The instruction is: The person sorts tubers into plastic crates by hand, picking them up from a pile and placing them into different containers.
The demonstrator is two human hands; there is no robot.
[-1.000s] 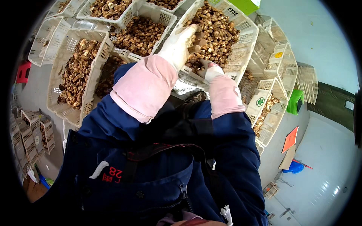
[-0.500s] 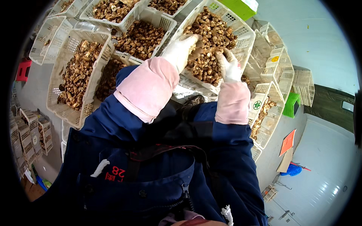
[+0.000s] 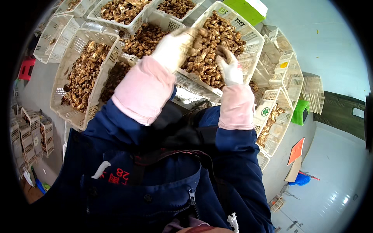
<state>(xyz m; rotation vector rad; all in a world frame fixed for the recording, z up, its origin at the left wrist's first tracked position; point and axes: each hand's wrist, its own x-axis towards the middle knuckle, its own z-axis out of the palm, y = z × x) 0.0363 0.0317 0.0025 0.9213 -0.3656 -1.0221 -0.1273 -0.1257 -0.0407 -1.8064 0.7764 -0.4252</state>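
Observation:
Both my hands wear white gloves and pink sleeve covers over a dark blue jacket. They are over a white slatted basket (image 3: 194, 83) heaped with brown mushrooms (image 3: 208, 66). My left hand (image 3: 175, 44) reaches over the basket's near rim, its fingers closed on a mushroom (image 3: 199, 34) at the top of the heap. My right hand (image 3: 230, 70) rests on the heap a little to the right, its fingertips pinching a dark mushroom (image 3: 222, 50).
More white baskets of mushrooms stand to the left (image 3: 58, 77) and at the back (image 3: 97, 15). Empty white baskets are stacked at right (image 3: 312, 91) and lower left (image 3: 27, 134). A green crate (image 3: 248, 9) sits at the top, a red stool (image 3: 26, 68) at far left.
My right hand has moved from the basket's near edge up onto the heap and closed on a mushroom. My left hand has stayed on the heap, shifting only slightly.

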